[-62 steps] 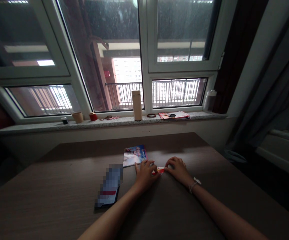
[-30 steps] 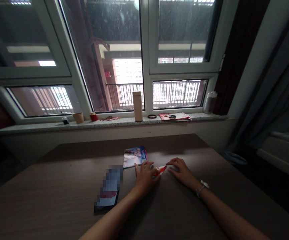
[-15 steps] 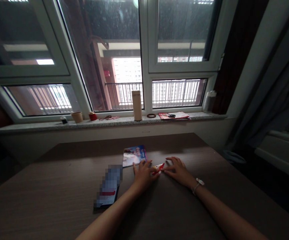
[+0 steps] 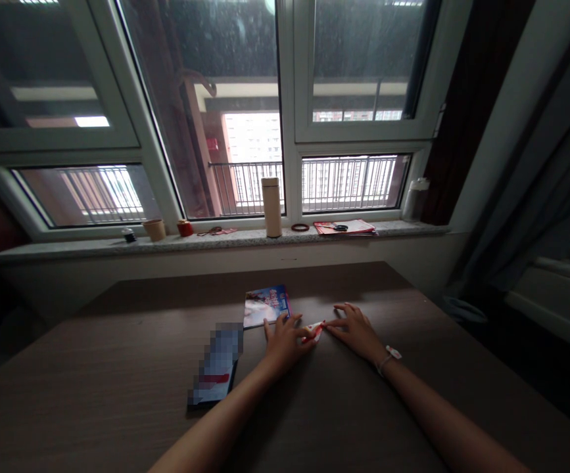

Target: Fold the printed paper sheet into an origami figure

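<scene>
Your spread left hand (image 4: 285, 343) touches the small, pointed red-and-white paper (image 4: 315, 332) at lower centre of the frame; whether it pinches, I cannot tell. Your loosely splayed right hand (image 4: 357, 332) touches its tip above the brown wood-grain bench (image 4: 117, 355).

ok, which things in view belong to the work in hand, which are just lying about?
In use:
red-and-white piece, likely paper
left hand on it
right hand at its tip

Apparently lying about:
booklet
device, pixelated, role unclear
beige flask, cup on sill
scissors
</scene>
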Available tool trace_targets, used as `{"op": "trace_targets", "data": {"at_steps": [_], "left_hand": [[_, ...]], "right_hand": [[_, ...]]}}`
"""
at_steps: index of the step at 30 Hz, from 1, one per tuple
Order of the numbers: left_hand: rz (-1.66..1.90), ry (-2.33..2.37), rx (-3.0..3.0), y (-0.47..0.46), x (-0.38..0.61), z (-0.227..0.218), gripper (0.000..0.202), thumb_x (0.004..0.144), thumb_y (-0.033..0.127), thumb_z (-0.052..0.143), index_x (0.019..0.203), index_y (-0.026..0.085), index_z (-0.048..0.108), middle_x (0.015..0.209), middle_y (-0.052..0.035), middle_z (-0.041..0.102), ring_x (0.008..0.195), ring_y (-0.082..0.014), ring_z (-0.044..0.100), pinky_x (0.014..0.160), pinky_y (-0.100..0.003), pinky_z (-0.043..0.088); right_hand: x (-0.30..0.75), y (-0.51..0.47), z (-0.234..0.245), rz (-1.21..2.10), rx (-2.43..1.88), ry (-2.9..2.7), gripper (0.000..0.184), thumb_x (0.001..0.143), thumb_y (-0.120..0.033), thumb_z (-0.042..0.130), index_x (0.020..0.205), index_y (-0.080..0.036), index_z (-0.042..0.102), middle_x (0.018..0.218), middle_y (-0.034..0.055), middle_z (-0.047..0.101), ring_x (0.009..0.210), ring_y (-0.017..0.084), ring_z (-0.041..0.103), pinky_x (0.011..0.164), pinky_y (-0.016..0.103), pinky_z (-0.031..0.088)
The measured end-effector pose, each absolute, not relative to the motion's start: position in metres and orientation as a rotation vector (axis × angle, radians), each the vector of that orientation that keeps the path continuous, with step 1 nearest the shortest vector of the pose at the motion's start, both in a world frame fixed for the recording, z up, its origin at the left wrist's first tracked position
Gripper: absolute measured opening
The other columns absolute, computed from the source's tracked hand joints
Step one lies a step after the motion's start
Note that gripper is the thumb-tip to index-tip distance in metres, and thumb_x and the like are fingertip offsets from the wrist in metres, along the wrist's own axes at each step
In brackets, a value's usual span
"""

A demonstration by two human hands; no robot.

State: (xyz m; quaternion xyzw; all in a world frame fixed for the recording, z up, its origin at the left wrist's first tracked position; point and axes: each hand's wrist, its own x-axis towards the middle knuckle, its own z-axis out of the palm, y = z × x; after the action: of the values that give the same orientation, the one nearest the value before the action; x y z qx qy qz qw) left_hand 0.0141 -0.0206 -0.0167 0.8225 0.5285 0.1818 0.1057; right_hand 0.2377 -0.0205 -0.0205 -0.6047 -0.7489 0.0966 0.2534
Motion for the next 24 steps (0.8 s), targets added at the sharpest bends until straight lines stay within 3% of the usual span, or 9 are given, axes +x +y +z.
{"op": "trace_targets", "data": {"at_steps": [11,18,24], "left_hand": [[0.526,1.551,2.433,-0.0216,0.0132,-0.018,0.02,0.083,0.05,0.064,0.1,0.042,0.071,0.141,0.0037,0.048,0.135,-0.0355,0.028,0.103,-0.075,-0.002],[0.534,1.567,2.416,-0.0218,0.0136,-0.0177,0.021,0.083,0.051,0.064,0.101,0.044,0.07,0.141,0.0028,0.049,0.134,-0.036,0.03,0.102,-0.076,-0.002],[0.509,1.567,2.421,-0.0223,0.0136,-0.0153,0.022,0.083,0.05,0.063,0.102,0.042,0.07,0.142,0.0032,0.048,0.135,-0.0357,0.029,0.104,-0.074,-0.002]], "right_hand": [[0.2359,-0.0208,-0.0188,0.27,-1.678,-2.01,0.025,0.087,-0.048,0.054,0.101,-0.038,0.073,0.133,0.002,0.05,0.131,0.027,0.034,0.109,0.045,0.028],[0.2424,-0.0209,-0.0229,0.268,-1.539,-2.107,0.024,0.089,-0.043,0.055,0.105,-0.036,0.072,0.142,0.0003,0.044,0.137,0.026,0.026,0.112,0.045,0.023],[0.2415,-0.0207,-0.0236,0.228,-1.607,-2.043,0.023,0.088,-0.043,0.056,0.103,-0.038,0.072,0.138,-0.0001,0.047,0.134,0.026,0.03,0.111,0.046,0.026]]}}
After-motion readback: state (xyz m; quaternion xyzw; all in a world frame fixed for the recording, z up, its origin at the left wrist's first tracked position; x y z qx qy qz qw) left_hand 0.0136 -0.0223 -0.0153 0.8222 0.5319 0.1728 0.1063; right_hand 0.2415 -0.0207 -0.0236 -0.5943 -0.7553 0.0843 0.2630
